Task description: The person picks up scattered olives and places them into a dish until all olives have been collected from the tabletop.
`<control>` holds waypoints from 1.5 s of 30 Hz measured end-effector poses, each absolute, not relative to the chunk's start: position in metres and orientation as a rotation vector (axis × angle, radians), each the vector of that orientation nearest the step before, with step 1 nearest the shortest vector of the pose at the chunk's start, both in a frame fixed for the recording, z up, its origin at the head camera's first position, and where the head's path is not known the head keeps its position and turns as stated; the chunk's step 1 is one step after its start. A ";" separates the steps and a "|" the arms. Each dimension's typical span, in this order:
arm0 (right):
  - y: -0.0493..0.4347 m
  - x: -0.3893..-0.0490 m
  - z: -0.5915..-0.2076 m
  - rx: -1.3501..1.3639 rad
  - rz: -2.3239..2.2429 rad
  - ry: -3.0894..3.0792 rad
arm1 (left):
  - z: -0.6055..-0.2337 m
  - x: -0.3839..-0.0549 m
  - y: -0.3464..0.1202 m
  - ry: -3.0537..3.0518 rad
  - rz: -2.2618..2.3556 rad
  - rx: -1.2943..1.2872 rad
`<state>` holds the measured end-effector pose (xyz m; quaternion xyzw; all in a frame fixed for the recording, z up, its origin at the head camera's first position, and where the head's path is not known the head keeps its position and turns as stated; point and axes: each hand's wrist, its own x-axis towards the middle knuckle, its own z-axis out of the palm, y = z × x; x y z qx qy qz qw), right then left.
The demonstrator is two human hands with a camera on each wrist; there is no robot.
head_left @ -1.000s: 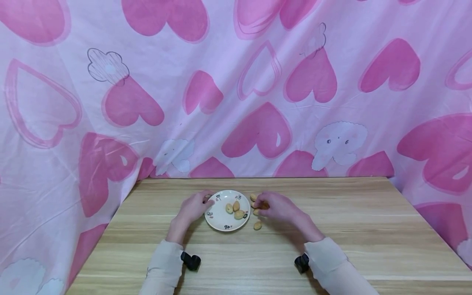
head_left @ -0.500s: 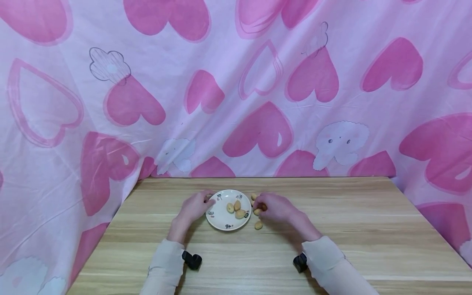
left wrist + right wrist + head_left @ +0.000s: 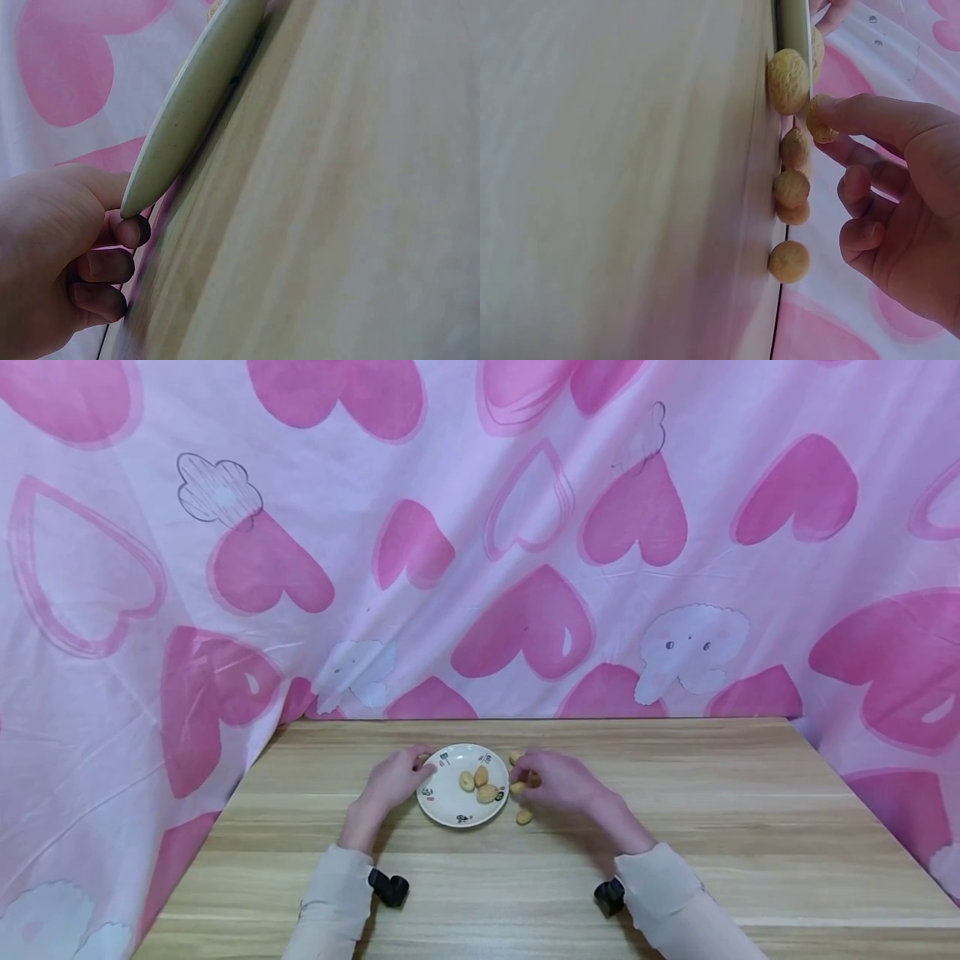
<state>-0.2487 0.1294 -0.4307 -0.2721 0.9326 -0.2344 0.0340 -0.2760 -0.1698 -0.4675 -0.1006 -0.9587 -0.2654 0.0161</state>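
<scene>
A white plate with small dark drawings round its rim holds three tan walnuts in their shells. My left hand grips the plate's left edge, thumb over the rim and a finger under it, as the left wrist view shows. My right hand is just right of the plate. Between its thumb and forefinger it pinches a wrinkled walnut, close to the plate's edge in the right wrist view. The other fingers of this hand are loosely curled. Several walnuts lie on the table below it.
The wooden table stretches forward to a pink heart-patterned cloth hanging behind it and at both sides. One loose walnut lies near the plate's right edge. Black wrist cameras sit at both sleeves.
My right hand has shifted slightly left, closer to the plate's rim. The left hand keeps its grip on the plate, and the walnuts on the plate lie as before.
</scene>
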 end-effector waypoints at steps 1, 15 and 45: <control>0.129 -0.248 -0.430 -0.834 -0.723 2.867 | -0.468 -0.276 -0.170 -2.982 -0.822 -0.313; 0.114 -0.245 -0.425 -0.895 -0.729 2.857 | -0.467 -0.273 -0.171 -2.976 -0.836 -0.308; 0.078 -0.240 -0.414 -1.052 -0.669 2.860 | -0.464 -0.274 -0.169 -2.986 -0.851 -0.298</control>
